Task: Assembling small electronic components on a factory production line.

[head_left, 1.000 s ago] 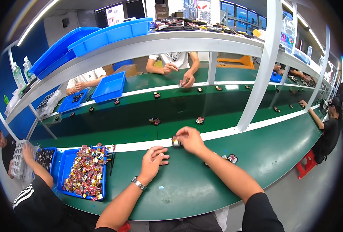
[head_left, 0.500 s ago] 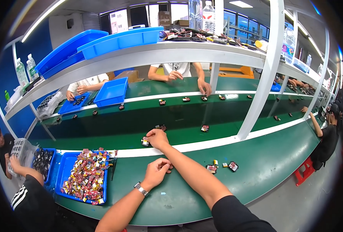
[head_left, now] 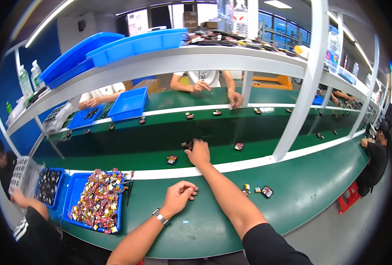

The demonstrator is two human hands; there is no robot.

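My right hand [head_left: 199,152] reaches over the dark green conveyor belt [head_left: 107,152]. Its fingers curl around a small black-and-red electronic module [head_left: 187,145], partly covered by them. Just left of and nearer than this hand, another such module [head_left: 172,159] lies on the belt, untouched. My left hand [head_left: 181,195], with a metal watch on its wrist, rests on the green worktop [head_left: 213,234]. Its fingers are loosely curled inward, and nothing shows in them. Right of my right forearm, a module [head_left: 267,191] lies beside small yellow-and-white pieces [head_left: 247,187].
A blue tray [head_left: 66,207] heaped with red-and-yellow modules stands left; beyond it is a blue bin [head_left: 61,185] of black parts. A white post [head_left: 297,106] rises at the belt's near edge. Co-workers sit opposite and at both sides. A shelf [head_left: 204,57] crosses above.
My right hand has let go of one module, left on the belt, and moved right and farther to another. Modules on the belt have shifted slightly right. My left hand has hardly moved.
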